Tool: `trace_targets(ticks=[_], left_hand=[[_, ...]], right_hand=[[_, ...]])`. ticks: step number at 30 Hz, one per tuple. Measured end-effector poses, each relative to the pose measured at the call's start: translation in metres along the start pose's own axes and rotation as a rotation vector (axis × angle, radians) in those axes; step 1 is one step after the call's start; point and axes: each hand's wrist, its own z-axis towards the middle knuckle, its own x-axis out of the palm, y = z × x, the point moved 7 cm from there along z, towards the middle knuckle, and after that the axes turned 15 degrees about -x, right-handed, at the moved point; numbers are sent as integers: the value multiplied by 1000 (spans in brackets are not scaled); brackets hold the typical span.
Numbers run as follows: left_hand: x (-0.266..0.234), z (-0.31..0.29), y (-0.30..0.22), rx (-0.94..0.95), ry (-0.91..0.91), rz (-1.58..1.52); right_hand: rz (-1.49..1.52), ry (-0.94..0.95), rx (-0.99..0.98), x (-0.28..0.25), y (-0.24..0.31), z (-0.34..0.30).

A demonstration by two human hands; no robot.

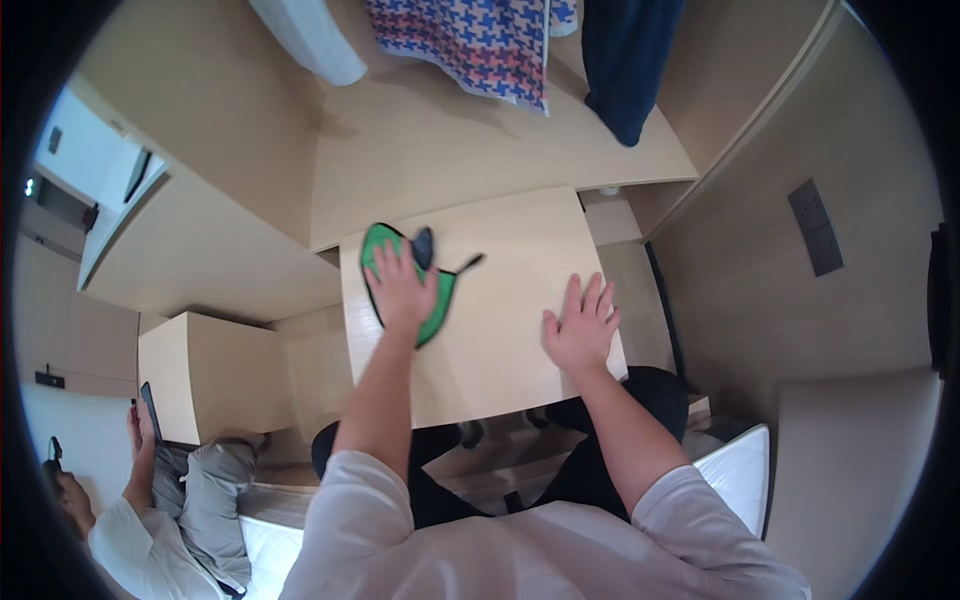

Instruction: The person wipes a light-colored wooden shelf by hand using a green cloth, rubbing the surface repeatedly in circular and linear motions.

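Observation:
My left hand (402,288) presses flat on a green cloth with a dark edge (438,300) that lies on the left part of a small light wooden table (500,360). The fingers are spread over the cloth, which sticks out around the hand. My right hand (582,325) rests palm down on the bare table top near its right edge, fingers apart, holding nothing. Both forearms come up from the lower edge out of white short sleeves.
Clothes hang above the table: a white piece (310,35), a blue-and-red patterned fabric (470,40), a dark blue garment (625,60). A wooden cabinet (215,375) stands left. Another person (170,500) sits at lower left holding a phone. A wall socket plate (815,225) is on the right.

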Motion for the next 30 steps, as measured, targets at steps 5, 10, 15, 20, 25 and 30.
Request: trace_targets(ticks=[5,10,15,20,25,30], left_hand=[[-30,-124,-14,127,67,-94],[-44,-214,-4,172,118,-146],[-42,-235,-3,169,175,-73],[-36,-183,-32,219,170,-58],[-10,-80,-71,162,155,-13],[20,16,-119,152,67,24]], right_hand=[[-19,-26,31,-2,3,3],[-4,-18,58,-1,3,0],[17,-6,124,3,7,-7],[26,-94,257,-1,-14,-1],[47,-82,304,-5,-17,1],[48,-120,292,-5,-19,0]])
